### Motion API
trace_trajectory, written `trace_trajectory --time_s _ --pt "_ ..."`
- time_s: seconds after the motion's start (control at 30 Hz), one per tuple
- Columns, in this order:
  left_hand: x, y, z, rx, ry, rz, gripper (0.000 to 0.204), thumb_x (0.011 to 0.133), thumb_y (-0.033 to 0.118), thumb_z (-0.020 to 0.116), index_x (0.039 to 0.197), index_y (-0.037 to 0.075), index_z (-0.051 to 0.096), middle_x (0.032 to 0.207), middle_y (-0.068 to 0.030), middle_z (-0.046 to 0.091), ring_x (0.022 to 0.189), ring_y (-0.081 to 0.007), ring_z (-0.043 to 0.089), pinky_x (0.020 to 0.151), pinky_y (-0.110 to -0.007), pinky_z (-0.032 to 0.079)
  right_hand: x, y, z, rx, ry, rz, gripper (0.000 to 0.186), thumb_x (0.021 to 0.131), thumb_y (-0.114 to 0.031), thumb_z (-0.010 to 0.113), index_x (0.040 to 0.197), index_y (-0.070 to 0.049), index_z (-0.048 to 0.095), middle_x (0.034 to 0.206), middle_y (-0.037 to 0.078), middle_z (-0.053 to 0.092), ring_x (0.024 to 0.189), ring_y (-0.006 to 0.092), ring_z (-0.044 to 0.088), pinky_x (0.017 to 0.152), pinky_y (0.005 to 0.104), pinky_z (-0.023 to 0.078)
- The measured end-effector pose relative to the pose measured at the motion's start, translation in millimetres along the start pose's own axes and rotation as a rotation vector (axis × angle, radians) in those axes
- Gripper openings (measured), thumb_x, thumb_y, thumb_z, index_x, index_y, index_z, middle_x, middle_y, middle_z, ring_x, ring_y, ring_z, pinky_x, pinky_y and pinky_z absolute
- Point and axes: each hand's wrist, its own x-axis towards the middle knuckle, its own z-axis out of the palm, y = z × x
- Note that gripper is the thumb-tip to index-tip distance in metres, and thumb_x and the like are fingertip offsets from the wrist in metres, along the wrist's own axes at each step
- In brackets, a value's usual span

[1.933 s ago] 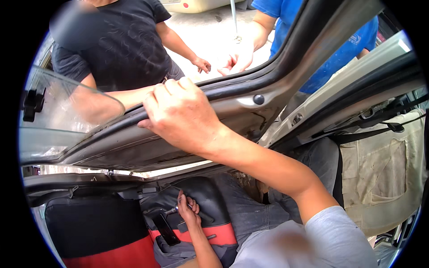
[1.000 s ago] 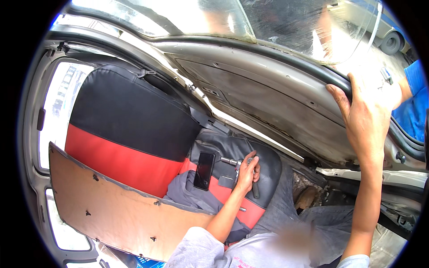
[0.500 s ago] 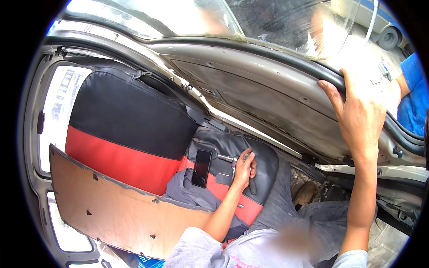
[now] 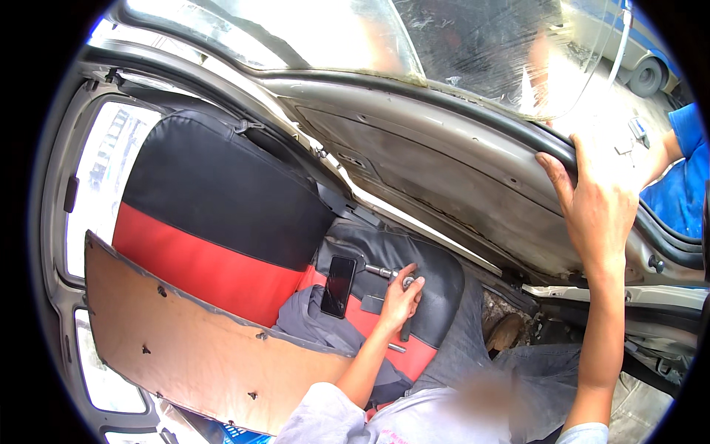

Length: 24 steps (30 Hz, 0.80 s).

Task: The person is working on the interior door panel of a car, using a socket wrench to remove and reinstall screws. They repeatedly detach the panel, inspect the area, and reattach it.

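Note:
On the black and red seat (image 4: pixel 436 292), my left hand (image 4: pixel 399 300) is closed around a ratchet wrench (image 4: pixel 405 330). The wrench's dark handle points toward me, and a silver extension (image 4: pixel 377 271) sticks out on its left. Up on the right, my right hand (image 4: pixel 603 200) grips the top edge of the open car door (image 4: pixel 451 133), thumb on the inner side and fingers over the rim. Beside the wrench lie a black phone (image 4: pixel 339 287), a small dark flat piece (image 4: pixel 372 304) and a short metal rod (image 4: pixel 397 347).
A brown door panel (image 4: pixel 200 340) with black clips leans at my left, over a grey cloth (image 4: pixel 303 314). The red and black backrest (image 4: pixel 222 192) rises behind it. Past the door glass, a person in blue (image 4: pixel 677 185) stands outside, with a vehicle wheel (image 4: pixel 647 77) beyond.
The ratchet wrench's handle has swung in my left hand, from slanting right to pointing more toward me. My right hand keeps its hold on the door. The whole view has shifted slightly.

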Motion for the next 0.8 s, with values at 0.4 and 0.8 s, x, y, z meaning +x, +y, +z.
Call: trace_trajectory --time_s 0.4,0.8 --pt "-48 -4 -43 0.853 0.253 0.253 0.037 0.090 0.027 0.065 0.118 0.004 0.061 0.099 -0.0187 0.068 0.094 -0.0331 0.066 0.084 -0.040 0.050 1 2 8 -0.029 0.010 -0.001 0.048 0.088 -0.047 0.066 0.109 -0.004 0.063 0.085 0.014 0.064 0.071 0.0307 0.063 0.065 0.0404 0.049" --pt "-64 -41 -13 1.250 0.178 0.567 0.049 0.083 0.018 0.071 0.128 0.008 0.056 0.095 -0.0124 0.055 0.092 -0.0323 0.055 0.077 -0.044 0.048 40 -17 41 0.063 -0.003 0.013 0.050 0.085 -0.053 0.065 0.086 -0.003 0.061 0.076 0.011 0.065 0.072 0.0254 0.066 0.064 0.0360 0.052"
